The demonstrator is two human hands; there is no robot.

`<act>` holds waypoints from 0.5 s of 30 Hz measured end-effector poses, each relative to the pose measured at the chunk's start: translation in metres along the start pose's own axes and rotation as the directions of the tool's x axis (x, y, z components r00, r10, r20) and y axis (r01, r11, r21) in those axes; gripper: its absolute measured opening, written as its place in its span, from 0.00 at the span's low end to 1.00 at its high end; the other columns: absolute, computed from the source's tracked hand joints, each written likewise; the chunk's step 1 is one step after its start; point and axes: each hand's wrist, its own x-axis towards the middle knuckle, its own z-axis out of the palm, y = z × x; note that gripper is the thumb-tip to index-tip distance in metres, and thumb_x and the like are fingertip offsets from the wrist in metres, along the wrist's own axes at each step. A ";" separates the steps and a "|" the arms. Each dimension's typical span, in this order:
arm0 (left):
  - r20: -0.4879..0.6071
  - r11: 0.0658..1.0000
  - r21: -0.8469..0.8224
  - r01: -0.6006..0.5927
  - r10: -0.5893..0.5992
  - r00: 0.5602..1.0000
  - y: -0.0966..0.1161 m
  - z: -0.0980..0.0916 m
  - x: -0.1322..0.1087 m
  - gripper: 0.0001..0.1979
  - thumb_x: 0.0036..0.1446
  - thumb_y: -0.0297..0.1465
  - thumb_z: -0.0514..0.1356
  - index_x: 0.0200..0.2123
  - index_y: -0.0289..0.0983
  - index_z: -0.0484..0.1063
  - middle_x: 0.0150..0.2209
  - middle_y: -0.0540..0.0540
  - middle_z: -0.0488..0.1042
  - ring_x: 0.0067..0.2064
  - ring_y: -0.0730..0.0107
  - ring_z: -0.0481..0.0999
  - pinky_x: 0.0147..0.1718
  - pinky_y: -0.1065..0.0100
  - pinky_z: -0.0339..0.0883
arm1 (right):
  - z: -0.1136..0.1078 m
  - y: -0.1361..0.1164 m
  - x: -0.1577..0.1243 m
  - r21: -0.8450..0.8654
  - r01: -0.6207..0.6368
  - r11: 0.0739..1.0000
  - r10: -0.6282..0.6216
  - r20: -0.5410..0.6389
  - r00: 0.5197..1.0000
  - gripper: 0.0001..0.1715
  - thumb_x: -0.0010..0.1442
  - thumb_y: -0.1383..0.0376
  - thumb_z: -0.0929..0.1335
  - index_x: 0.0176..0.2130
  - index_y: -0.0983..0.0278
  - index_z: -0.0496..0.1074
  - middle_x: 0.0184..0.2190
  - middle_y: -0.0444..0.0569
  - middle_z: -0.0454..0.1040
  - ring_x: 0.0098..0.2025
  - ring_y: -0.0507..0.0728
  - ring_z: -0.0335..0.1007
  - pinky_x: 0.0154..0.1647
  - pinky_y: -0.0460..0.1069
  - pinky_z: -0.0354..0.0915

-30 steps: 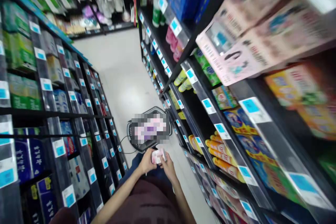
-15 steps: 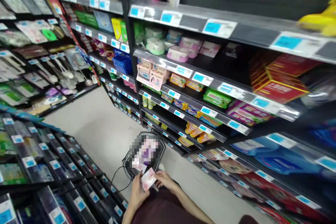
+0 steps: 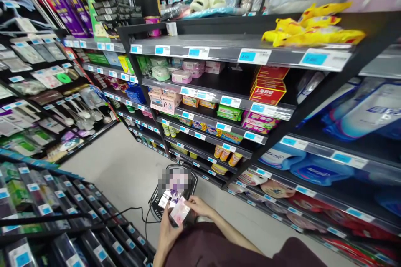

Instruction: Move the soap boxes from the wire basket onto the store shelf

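Note:
Low in the head view, a small pink packet is held between both my hands. My left hand grips it from below, fingers wrapped round its lower edge. My right hand pinches its upper right corner. Just beyond my hands a black shopping basket stands on the floor with pink and purple packs in it, partly blurred out.
Black shelving with blue price tags runs along the right, stacked with boxes, bottles and yellow packs. Another rack sits at lower left. Hanging kitchen tools fill the far end. The pale floor aisle lies between.
The view has swung up and to the right from the aisle to the shelf front. The packet has stayed in both hands and tilted slightly.

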 end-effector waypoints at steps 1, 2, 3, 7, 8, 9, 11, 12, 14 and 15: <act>0.008 1.000 -0.007 0.016 -0.016 1.000 0.008 0.003 -0.002 0.48 0.41 0.37 0.66 0.68 0.51 0.56 0.49 0.42 0.78 0.50 0.41 0.80 0.50 0.44 0.75 | -0.005 0.000 -0.006 -0.004 0.006 1.000 -0.006 0.013 1.000 0.31 0.54 0.38 0.70 0.29 0.63 0.71 0.16 0.41 0.69 0.17 0.51 0.64 0.17 0.45 0.59; 0.011 0.999 -0.020 0.034 -0.033 0.999 0.016 0.005 -0.006 0.49 0.41 0.37 0.67 0.69 0.51 0.55 0.50 0.42 0.78 0.49 0.41 0.80 0.49 0.44 0.75 | -0.009 0.001 -0.013 -0.001 0.009 1.000 -0.009 0.032 0.999 0.33 0.57 0.36 0.67 0.30 0.63 0.72 0.16 0.42 0.69 0.16 0.52 0.64 0.17 0.46 0.59; 0.002 0.998 -0.043 0.052 -0.052 0.999 0.025 0.008 -0.009 0.50 0.42 0.38 0.68 0.69 0.51 0.54 0.49 0.42 0.78 0.49 0.42 0.80 0.48 0.44 0.76 | -0.013 0.001 -0.020 0.008 0.011 1.000 -0.011 0.050 0.999 0.36 0.59 0.34 0.64 0.31 0.63 0.74 0.15 0.42 0.68 0.16 0.52 0.63 0.18 0.47 0.60; -0.065 0.970 -0.215 0.110 -0.127 0.990 0.057 0.016 -0.028 0.46 0.48 0.42 0.68 0.68 0.48 0.53 0.50 0.42 0.77 0.47 0.50 0.81 0.48 0.47 0.76 | -0.023 0.000 -0.048 0.053 0.048 0.997 -0.051 0.065 0.997 0.43 0.61 0.33 0.59 0.30 0.66 0.78 0.12 0.43 0.62 0.15 0.52 0.59 0.20 0.49 0.61; -0.069 0.958 -0.262 0.113 -0.136 0.988 0.063 0.017 -0.033 0.46 0.48 0.42 0.69 0.67 0.47 0.54 0.51 0.42 0.76 0.47 0.52 0.81 0.49 0.48 0.76 | -0.025 0.000 -0.054 0.061 0.060 0.996 -0.064 0.062 0.996 0.43 0.61 0.33 0.59 0.30 0.66 0.79 0.12 0.42 0.62 0.15 0.52 0.59 0.20 0.49 0.61; -0.064 0.946 -0.303 0.113 -0.138 0.988 0.069 0.017 -0.036 0.45 0.47 0.42 0.69 0.67 0.47 0.54 0.52 0.41 0.76 0.47 0.54 0.80 0.49 0.49 0.75 | -0.026 -0.001 -0.058 0.074 0.066 0.995 -0.071 0.066 0.995 0.43 0.60 0.33 0.60 0.32 0.66 0.79 0.12 0.42 0.62 0.15 0.52 0.59 0.19 0.48 0.60; -0.033 0.930 -0.349 0.114 -0.134 0.990 0.076 0.014 -0.041 0.46 0.46 0.42 0.71 0.66 0.47 0.56 0.54 0.41 0.76 0.46 0.56 0.81 0.50 0.51 0.75 | -0.027 -0.002 -0.065 0.114 0.080 0.990 -0.087 0.064 0.994 0.42 0.59 0.33 0.61 0.36 0.66 0.80 0.12 0.40 0.62 0.15 0.51 0.60 0.18 0.47 0.59; -0.014 0.927 -0.358 0.116 -0.129 0.992 0.079 0.012 -0.042 0.46 0.45 0.43 0.72 0.65 0.46 0.57 0.55 0.40 0.76 0.46 0.56 0.81 0.49 0.51 0.75 | -0.027 -0.003 -0.068 0.130 0.090 0.987 -0.097 0.052 0.994 0.42 0.59 0.33 0.62 0.37 0.66 0.80 0.12 0.39 0.63 0.14 0.51 0.60 0.18 0.46 0.58; 0.021 0.926 -0.359 0.114 -0.114 0.993 0.083 0.006 -0.042 0.46 0.44 0.43 0.73 0.65 0.45 0.58 0.57 0.38 0.75 0.47 0.55 0.81 0.50 0.51 0.75 | -0.025 -0.004 -0.073 0.143 0.117 0.983 -0.121 0.014 0.993 0.41 0.59 0.33 0.62 0.37 0.66 0.80 0.12 0.39 0.64 0.14 0.50 0.61 0.17 0.45 0.57; 0.035 0.927 -0.360 0.106 -0.100 0.994 0.085 0.003 -0.041 0.47 0.43 0.42 0.74 0.64 0.44 0.59 0.57 0.37 0.75 0.49 0.53 0.80 0.50 0.51 0.74 | -0.024 -0.006 -0.077 0.140 0.132 0.981 -0.133 -0.003 0.991 0.41 0.59 0.34 0.62 0.37 0.66 0.80 0.12 0.39 0.64 0.14 0.50 0.62 0.18 0.44 0.57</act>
